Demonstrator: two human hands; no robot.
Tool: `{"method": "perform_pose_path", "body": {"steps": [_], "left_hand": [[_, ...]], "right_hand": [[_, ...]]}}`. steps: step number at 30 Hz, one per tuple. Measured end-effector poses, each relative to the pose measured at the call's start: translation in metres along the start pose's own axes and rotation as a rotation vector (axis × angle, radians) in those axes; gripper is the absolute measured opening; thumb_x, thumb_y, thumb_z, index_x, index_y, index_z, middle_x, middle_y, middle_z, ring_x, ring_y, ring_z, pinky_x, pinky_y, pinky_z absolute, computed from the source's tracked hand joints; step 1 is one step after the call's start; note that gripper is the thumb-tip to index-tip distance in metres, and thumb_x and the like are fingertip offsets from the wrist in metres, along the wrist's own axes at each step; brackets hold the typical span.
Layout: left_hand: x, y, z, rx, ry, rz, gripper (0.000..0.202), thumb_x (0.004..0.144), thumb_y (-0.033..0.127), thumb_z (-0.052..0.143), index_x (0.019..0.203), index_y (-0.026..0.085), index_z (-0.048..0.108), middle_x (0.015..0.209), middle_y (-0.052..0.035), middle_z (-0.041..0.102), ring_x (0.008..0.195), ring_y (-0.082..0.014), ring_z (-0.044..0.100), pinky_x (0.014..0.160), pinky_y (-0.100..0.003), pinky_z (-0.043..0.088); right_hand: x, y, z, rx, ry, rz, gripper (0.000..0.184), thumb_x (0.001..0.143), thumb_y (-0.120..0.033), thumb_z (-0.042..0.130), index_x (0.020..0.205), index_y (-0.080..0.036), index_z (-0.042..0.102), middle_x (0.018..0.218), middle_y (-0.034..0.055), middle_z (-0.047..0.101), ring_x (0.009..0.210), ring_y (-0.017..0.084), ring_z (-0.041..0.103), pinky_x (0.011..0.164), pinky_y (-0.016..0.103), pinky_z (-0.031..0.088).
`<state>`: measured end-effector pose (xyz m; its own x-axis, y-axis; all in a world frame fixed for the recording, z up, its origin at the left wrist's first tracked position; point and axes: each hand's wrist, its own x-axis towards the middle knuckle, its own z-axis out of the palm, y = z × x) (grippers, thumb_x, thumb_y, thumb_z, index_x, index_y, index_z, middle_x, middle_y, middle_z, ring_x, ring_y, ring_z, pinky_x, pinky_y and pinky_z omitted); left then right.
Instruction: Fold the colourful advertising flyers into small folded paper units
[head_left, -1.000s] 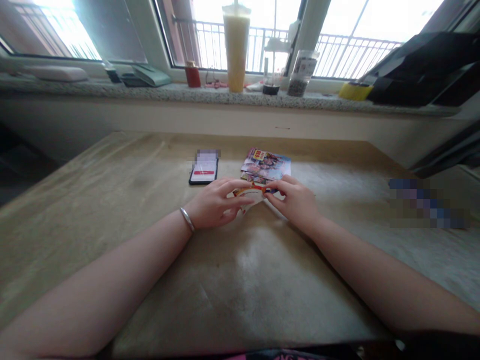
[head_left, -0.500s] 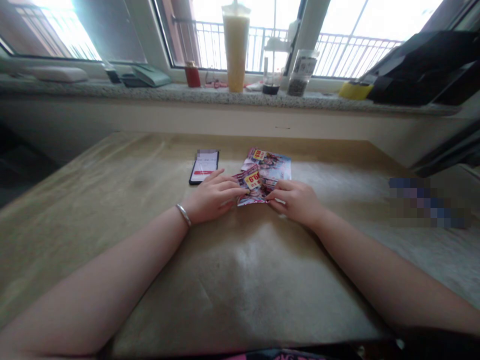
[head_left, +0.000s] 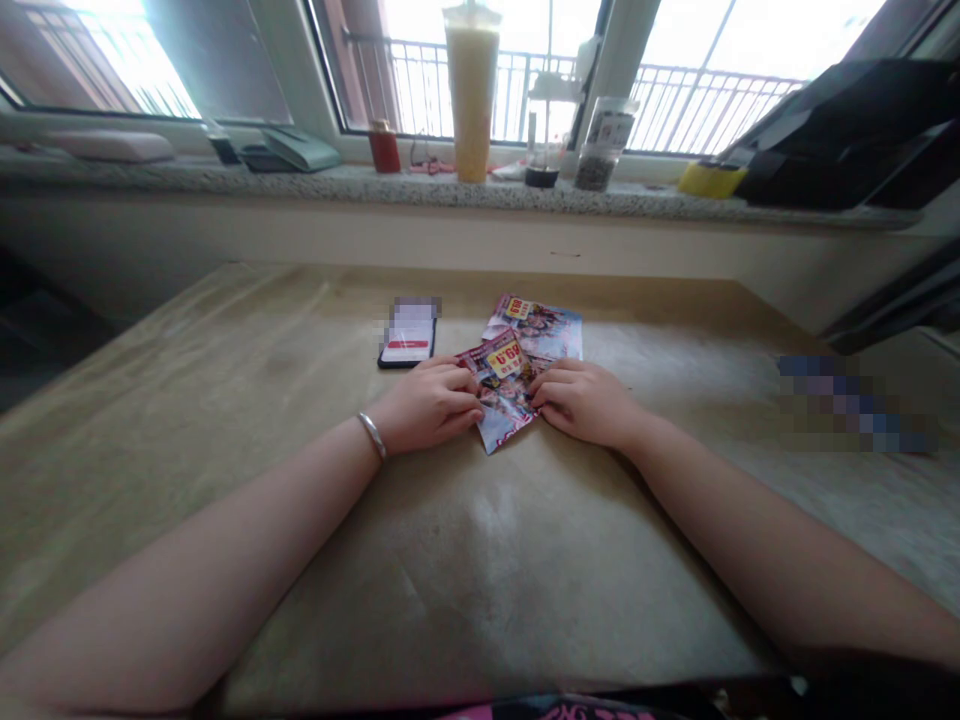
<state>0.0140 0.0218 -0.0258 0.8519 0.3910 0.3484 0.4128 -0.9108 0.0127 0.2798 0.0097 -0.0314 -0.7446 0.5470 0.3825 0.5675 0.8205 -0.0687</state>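
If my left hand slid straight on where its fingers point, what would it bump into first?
The colourful printed leaflet, right at the fingertips of the left hand. Beyond it, the right hand seems next, though depth is hard to judge.

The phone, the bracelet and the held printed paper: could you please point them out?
Phone (head_left: 409,332), head view, on its screen.
Bracelet (head_left: 373,436), head view, on its band.
Held printed paper (head_left: 505,398), head view, on its printed face.

The leaflet (head_left: 506,388) is multicoloured, yellow-patched — the sill (head_left: 405,192) is speckled grey.
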Motion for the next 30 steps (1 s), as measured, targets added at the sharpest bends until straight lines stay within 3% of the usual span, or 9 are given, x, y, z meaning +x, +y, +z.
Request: {"method": "perform_pose_path", "body": {"steps": [8, 13, 20, 30], "left_hand": [[0.002, 0.012, 0.004, -0.004, -0.045, 0.010, 0.026, 0.091, 0.031, 0.047, 0.110, 0.028, 0.064, 0.112, -0.0022, 0.065, 0.104, -0.0213, 0.056, 0.094, -0.039, 0.038], [0.003, 0.013, 0.003, -0.031, -0.044, -0.002, 0.025, 0.091, 0.032, 0.047, 0.107, 0.028, 0.067, 0.112, -0.0025, 0.066, 0.103, -0.0201, 0.057, 0.095, -0.038, 0.038], [0.003, 0.011, 0.003, -0.042, -0.020, 0.004, 0.023, 0.090, 0.032, 0.050, 0.104, 0.028, 0.068, 0.110, -0.0019, 0.067, 0.101, -0.0202, 0.058, 0.092, -0.038, 0.039], [0.004, 0.014, 0.001, -0.037, -0.028, 0.020, 0.022, 0.087, 0.027, 0.050, 0.100, 0.026, 0.067, 0.112, -0.0015, 0.066, 0.101, -0.0213, 0.058, 0.095, -0.039, 0.037]], "right_hand": [[0.001, -0.006, 0.004, 0.055, -0.009, -0.015, 0.027, 0.078, -0.020, 0.057, 0.103, -0.023, 0.068, 0.102, 0.0052, 0.068, 0.095, 0.020, 0.059, 0.087, 0.038, 0.044], [0.003, -0.010, 0.007, 0.098, 0.024, -0.003, 0.020, 0.084, -0.022, 0.055, 0.097, -0.023, 0.070, 0.101, 0.0056, 0.068, 0.095, 0.019, 0.059, 0.086, 0.037, 0.045], [0.008, -0.015, 0.014, 0.145, 0.080, 0.166, 0.015, 0.085, -0.023, 0.055, 0.086, -0.020, 0.069, 0.089, 0.0060, 0.067, 0.089, 0.018, 0.059, 0.083, 0.035, 0.046], [0.008, -0.004, 0.024, 0.146, 0.106, 0.243, 0.011, 0.083, -0.023, 0.058, 0.081, -0.019, 0.068, 0.084, 0.0065, 0.066, 0.086, 0.019, 0.060, 0.083, 0.036, 0.046]]}}
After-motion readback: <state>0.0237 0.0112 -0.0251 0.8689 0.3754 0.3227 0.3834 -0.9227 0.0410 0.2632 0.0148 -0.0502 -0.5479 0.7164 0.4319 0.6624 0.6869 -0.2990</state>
